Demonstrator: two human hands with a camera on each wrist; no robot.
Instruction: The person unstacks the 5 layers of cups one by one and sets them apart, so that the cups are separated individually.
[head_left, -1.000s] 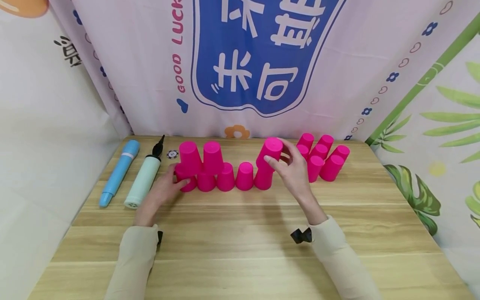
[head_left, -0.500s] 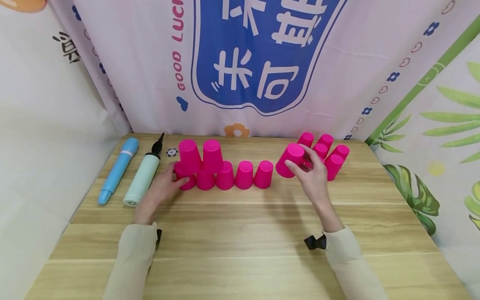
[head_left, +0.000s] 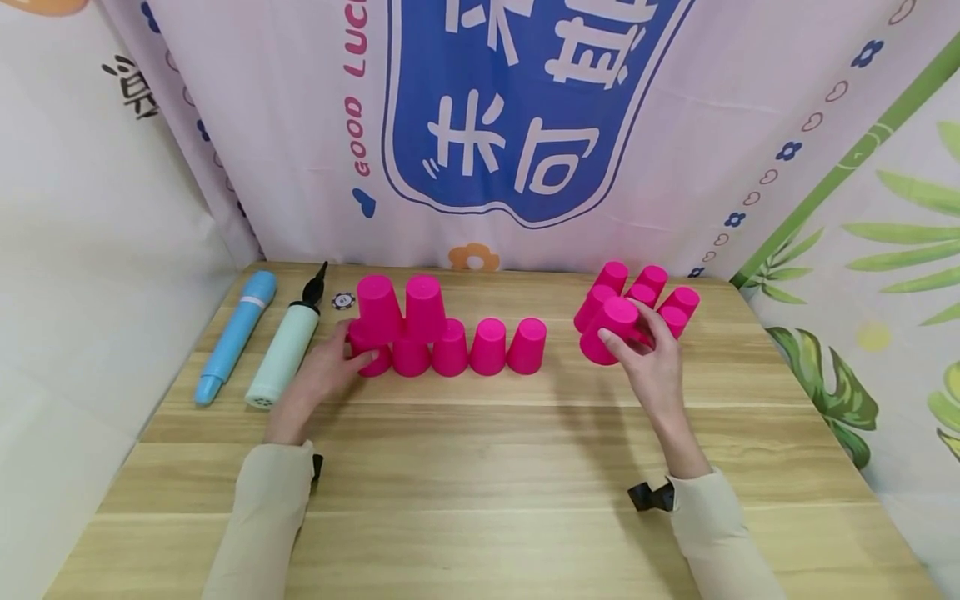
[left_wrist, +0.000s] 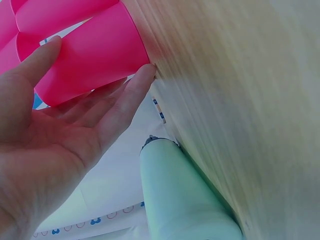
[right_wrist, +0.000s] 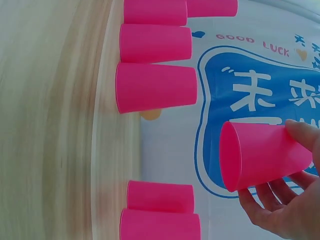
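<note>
A row of upside-down pink plastic cups (head_left: 489,347) stands on the wooden table. Two more pink cups (head_left: 425,308) sit on top at the row's left end. My left hand (head_left: 324,371) holds the leftmost bottom cup (left_wrist: 95,55), thumb on one side and fingers along the other. Off to the right, my right hand (head_left: 654,367) grips a pink cup (right_wrist: 265,155) between thumb and fingers. That cup is mouth down, lifted clear of the table. Behind it stands a cluster of several pink cups (head_left: 612,275), partly hidden by the held cup and hand.
On the left lie a mint-green hand pump (head_left: 285,354) with a black nozzle and a blue tube-shaped pump (head_left: 236,337). A poker chip (head_left: 343,301) lies behind them. A printed cloth (head_left: 300,167) hangs along the table's back edge.
My right hand has carried its cup from above the row's right end, rightward to the front of the cluster. My left hand stays at the leftmost cup.
</note>
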